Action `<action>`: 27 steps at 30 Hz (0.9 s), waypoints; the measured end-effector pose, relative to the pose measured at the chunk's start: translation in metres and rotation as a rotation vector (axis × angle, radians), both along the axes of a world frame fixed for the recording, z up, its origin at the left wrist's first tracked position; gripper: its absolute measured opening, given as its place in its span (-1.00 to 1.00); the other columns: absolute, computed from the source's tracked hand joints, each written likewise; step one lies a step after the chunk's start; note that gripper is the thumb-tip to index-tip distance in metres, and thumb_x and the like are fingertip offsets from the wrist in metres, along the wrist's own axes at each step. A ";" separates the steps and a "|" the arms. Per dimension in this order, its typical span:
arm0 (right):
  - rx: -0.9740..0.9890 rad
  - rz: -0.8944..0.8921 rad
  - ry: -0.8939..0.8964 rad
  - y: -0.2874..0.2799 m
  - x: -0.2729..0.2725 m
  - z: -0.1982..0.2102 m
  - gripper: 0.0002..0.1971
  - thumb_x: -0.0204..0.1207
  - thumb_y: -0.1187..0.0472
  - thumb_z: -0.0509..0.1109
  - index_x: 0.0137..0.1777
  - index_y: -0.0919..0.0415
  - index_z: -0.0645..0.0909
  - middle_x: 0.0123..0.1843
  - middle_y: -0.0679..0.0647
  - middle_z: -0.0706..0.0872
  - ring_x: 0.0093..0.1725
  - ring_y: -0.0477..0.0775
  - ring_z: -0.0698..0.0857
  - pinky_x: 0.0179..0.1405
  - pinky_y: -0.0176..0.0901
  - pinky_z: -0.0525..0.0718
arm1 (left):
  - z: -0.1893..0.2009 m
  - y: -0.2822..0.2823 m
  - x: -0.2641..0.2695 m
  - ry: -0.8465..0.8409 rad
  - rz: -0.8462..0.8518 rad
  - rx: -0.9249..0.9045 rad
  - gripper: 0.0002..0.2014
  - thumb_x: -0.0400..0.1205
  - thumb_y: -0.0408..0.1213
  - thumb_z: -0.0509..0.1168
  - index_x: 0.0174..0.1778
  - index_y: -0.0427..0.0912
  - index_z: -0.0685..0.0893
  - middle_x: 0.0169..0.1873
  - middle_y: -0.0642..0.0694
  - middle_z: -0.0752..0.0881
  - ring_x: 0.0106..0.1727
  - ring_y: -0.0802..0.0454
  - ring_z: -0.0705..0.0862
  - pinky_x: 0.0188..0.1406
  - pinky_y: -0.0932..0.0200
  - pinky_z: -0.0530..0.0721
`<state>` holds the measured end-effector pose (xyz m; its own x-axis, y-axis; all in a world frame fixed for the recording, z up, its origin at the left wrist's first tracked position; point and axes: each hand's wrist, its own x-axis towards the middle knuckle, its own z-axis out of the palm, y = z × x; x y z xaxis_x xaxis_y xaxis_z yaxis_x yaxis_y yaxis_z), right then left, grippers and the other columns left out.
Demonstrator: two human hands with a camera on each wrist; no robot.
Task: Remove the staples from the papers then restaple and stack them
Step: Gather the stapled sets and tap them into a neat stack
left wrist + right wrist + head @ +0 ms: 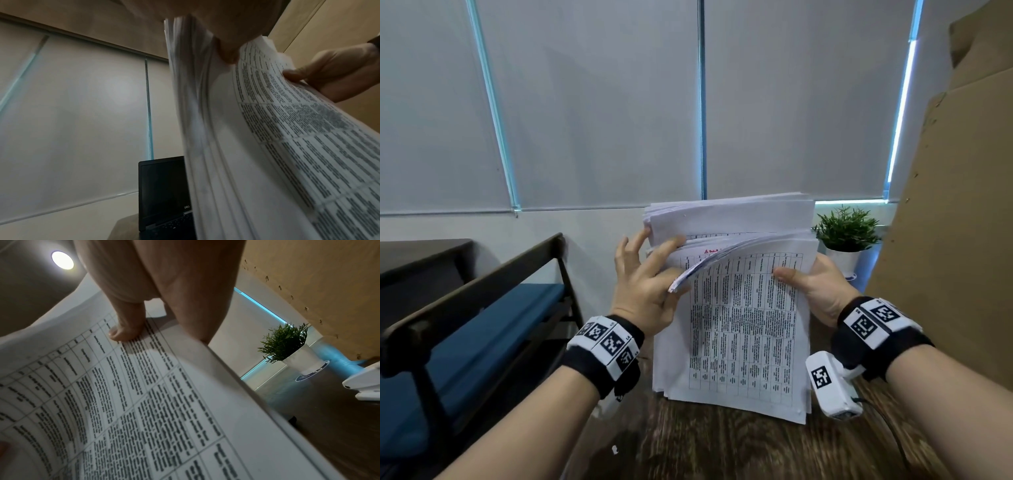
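The desk (722, 445) carries a thick stack of papers (750, 325) stood on its lower edge. The right hand (815, 287) has its grip clamped on the stack's right edge, thumb on the front sheet. The left hand (647, 284) bends sheets back at the left edge, its grip closed on them.

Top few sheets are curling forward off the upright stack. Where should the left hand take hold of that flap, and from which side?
Pinch the curled flap at its free left corner, coming from the left. That corner has peeled off the paper stack and droops beside the left hand, thumb already under it. The right hand clamps the stack's right edge, so that side looks pinned.
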<state>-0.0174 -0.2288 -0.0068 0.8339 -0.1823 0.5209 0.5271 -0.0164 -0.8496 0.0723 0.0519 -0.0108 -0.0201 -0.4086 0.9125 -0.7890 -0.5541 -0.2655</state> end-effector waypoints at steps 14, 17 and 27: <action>-0.015 0.044 0.024 0.001 -0.002 -0.001 -0.03 -0.15 -0.16 0.81 0.26 0.29 0.61 0.16 0.25 0.79 0.21 0.27 0.74 0.27 0.14 0.63 | 0.032 -0.001 -0.012 0.387 0.229 0.050 -0.45 0.30 0.31 0.51 0.10 0.07 0.77 0.14 0.07 0.64 0.22 -0.03 0.32 0.13 0.12 0.07; -0.026 0.052 0.029 0.001 -0.003 0.000 -0.06 -0.14 -0.17 0.80 0.22 0.30 0.61 0.09 0.22 0.81 0.12 0.23 0.77 0.22 0.13 0.68 | 0.042 0.000 -0.011 0.435 0.268 0.116 -0.27 0.26 0.47 0.39 0.12 -0.06 0.72 0.03 0.09 0.67 0.25 -0.03 0.41 0.21 0.04 0.19; -0.038 -0.101 0.085 0.019 -0.004 0.005 -0.66 0.34 0.20 0.63 0.08 0.24 0.66 0.00 0.20 0.80 0.06 0.21 0.76 0.10 -0.08 0.72 | 0.046 0.005 -0.024 0.510 0.338 0.238 -0.58 0.52 0.27 0.33 -0.06 -0.03 0.78 -0.13 -0.04 0.76 -0.03 -0.16 0.72 -0.28 0.11 0.42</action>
<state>-0.0217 -0.2100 -0.0016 0.8539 -0.2490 0.4569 0.4471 -0.0983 -0.8891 0.0482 0.0565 0.0352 0.5561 -0.5085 0.6574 -0.6408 -0.7660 -0.0504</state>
